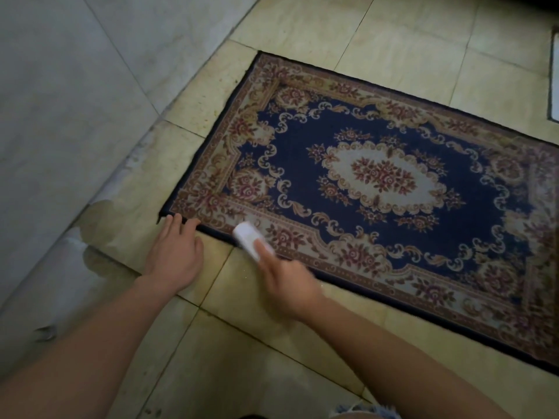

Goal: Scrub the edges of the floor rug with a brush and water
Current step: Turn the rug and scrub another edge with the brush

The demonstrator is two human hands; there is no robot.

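The right hand (287,285) has its fingers (263,247) curled round a white brush (246,235), pressed to the near border of the rug (378,176), at seven o'clock from its oval centre. The hand is blurred, so the exact grip is unclear. The left hand (174,252), at nine o'clock from the brush, lies flat with its fingers straight and narrow. Its tips rest on the rug's corner, likely pinning it against the brush's pull. The rug lies flat on the tiled floor (272,343). No bucket or basin shows. A darker patch (99,225) at nine o'clock may be water.
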